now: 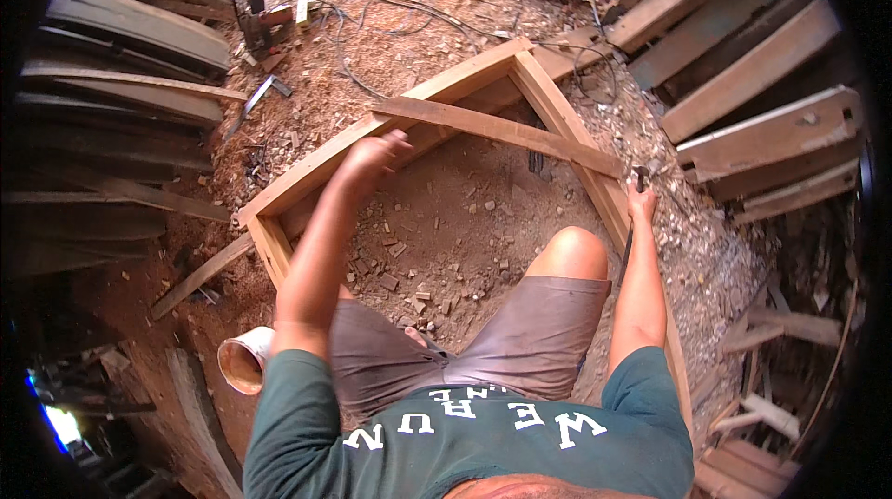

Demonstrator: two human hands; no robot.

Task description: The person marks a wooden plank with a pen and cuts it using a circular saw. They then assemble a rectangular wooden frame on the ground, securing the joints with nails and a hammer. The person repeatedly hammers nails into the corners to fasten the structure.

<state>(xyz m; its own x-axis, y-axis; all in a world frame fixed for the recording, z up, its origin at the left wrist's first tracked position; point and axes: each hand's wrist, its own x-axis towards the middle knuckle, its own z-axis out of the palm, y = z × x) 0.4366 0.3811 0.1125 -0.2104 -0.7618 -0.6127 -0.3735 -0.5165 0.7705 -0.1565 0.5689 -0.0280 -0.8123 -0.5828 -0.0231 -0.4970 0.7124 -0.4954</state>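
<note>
The head view shows the left hand point(372, 157) gripping a wooden slat point(502, 130) across a wooden frame point(307, 174), the right hand point(640, 199) closed around a hammer point(635, 211), and a white bucket point(243, 360) whose inside looks brown.

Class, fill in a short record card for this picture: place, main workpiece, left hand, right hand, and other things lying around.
Place: dirt ground strewn with wood chips, planks stacked at both sides
Main workpiece: wooden frame lying flat, with a diagonal batten across one corner
Left hand: left hand rests on the frame by the batten's end
Right hand: right hand grips a dark tool at the frame's far side; tool type unclear
Other things: cables, white bucket
</note>
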